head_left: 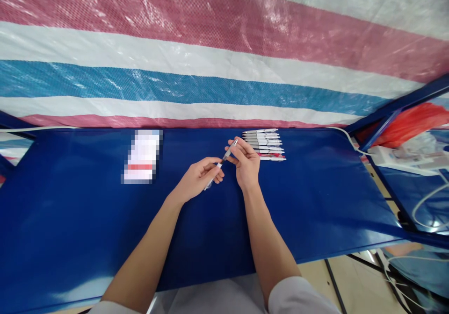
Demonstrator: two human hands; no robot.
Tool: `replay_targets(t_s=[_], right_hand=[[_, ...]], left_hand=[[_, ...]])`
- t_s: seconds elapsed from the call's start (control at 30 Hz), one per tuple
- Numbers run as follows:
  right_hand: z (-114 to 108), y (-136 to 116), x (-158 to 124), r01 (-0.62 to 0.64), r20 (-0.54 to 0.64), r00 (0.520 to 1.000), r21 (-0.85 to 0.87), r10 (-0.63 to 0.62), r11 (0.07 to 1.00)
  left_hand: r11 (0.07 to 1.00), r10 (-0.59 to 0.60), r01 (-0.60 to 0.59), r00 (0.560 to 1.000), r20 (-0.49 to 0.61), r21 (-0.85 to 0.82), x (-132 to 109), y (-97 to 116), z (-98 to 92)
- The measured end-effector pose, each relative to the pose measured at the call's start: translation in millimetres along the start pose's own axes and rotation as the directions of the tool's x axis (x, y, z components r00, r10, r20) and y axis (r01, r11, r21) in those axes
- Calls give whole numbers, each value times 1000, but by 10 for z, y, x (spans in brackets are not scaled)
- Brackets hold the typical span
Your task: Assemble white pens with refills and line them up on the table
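Pen (220, 163) slants between left hand (198, 177) and right hand (247, 163), near other pens (264, 142).

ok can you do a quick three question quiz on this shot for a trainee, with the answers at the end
1. What do the left hand and right hand hold between them?
a) a pair of scissors
b) a pen
c) a spoon

2. True or false: the pixelated item lies to the right of the row of pens.

3. Fill in: the table has a ____ surface.

Key:
1. b
2. False; the pixelated item lies to the left of the row of pens.
3. blue
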State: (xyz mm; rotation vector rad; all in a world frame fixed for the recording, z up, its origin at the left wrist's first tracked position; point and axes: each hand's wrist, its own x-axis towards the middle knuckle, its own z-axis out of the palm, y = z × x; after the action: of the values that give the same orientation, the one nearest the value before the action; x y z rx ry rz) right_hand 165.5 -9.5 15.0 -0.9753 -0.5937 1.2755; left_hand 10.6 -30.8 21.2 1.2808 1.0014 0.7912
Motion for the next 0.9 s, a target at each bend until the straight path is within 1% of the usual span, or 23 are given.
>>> replay_targets(t_s=[0.13,0.23,0.43,0.53,0.67,0.8,0.9], right_hand=[[27,-42,-40,16,-2,1000,-38,-16,999],[37,-51,-50,32,-3,999,-19,-33,999],[60,-34,-54,52,-6,999,-37,-52,998],[101,-58,-50,63,-18,998,-31,-64,997],[180,-162,-22,95,-8,995,-4,-95,995],[244,-286,31,115,28,993,-15,-114,993],[271,-361,84,119,20,993,7,-119,993]], left_hand=[[998,-9,13,998,66,-59,-12,4,-6],[994,-24,35,995,98,-102,-14,7,-15],[989,-29,42,995,94,-139,-24,4,-44],[990,-42,57,993,112,-133,-35,-6,-62],[988,-43,62,989,139,-139,-47,-20,-79],[982,-43,67,990,136,-174,-55,-2,-74],[971,-52,80,991,127,-225,-54,28,-53]])
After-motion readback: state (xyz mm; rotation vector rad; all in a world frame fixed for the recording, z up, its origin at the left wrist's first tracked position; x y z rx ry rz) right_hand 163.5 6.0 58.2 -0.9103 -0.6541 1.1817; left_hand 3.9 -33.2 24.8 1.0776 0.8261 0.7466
